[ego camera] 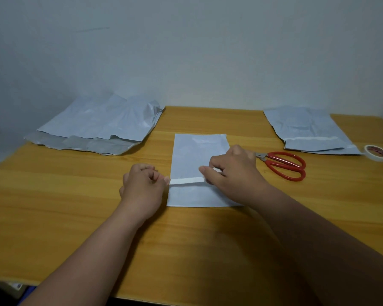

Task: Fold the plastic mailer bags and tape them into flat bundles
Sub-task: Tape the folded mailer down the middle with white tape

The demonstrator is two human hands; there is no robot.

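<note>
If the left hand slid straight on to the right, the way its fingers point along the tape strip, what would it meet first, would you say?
Probably the folded mailer bag at its left edge, where the left hand pinches the tape strip; further along, the right hand.

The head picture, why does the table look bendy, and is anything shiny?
Head view: the wide lens curves the table edges; soft, dim light, faint shadows under the hands; a pale glare on the left bags; the tape strip and scissors look fairly sharp.
</note>
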